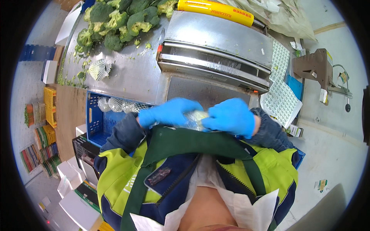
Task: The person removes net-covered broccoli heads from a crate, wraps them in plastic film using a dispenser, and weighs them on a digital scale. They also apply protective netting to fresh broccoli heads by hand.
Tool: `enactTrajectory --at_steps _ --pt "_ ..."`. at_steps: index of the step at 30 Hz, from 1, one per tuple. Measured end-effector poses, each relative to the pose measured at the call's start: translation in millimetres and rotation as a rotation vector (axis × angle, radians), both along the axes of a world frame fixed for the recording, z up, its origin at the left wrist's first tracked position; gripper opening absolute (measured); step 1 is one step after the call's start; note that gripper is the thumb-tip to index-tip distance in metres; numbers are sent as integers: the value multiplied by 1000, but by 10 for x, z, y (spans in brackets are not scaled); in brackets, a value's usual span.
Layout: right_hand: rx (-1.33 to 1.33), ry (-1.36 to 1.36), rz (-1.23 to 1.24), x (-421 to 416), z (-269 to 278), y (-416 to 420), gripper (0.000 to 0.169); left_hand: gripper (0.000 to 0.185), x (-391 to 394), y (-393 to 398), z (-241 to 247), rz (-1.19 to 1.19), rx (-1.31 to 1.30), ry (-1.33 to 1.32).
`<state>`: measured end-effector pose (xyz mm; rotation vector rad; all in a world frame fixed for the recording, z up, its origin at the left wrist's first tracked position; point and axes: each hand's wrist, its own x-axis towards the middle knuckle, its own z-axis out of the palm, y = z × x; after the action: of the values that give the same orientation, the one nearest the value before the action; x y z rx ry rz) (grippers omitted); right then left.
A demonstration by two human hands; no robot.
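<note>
Close to my apron, my left hand (pixel 173 112) and my right hand (pixel 232 117), both in blue gloves, grip a pale bundle in clear film (pixel 196 119) from either side. Motion blur and the fingers hide most of it, so its contents cannot be made out. Just beyond the hands lies the dark perforated plate (pixel 199 91) of a film-wrapping machine (pixel 216 31). Clear film shows in the slot between the machine's metal bars. A yellow roll of wrap (pixel 215 11) sits behind its steel top.
Broccoli heads (pixel 115 23) are piled on the steel table (pixel 136 69), near a white foam net (pixel 99 69). A knife (pixel 160 40) lies against the machine's left edge. A blue crate (pixel 95 124) at left holds several net-wrapped items (pixel 116 104). Label sheets (pixel 280 98) and a brown dispenser (pixel 313 69) are at right.
</note>
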<state>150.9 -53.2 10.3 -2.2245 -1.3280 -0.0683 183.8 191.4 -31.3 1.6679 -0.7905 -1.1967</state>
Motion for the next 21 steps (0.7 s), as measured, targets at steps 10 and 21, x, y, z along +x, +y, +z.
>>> enactTrajectory --at_steps 10,21 --pt "639 1738 -204 -156 -1412 851 45 37 -829 467 -41 945 14 409" --pt "648 2305 -425 -176 -1534 2796 41 36 -1529 1983 -1188 1737 -853 922"
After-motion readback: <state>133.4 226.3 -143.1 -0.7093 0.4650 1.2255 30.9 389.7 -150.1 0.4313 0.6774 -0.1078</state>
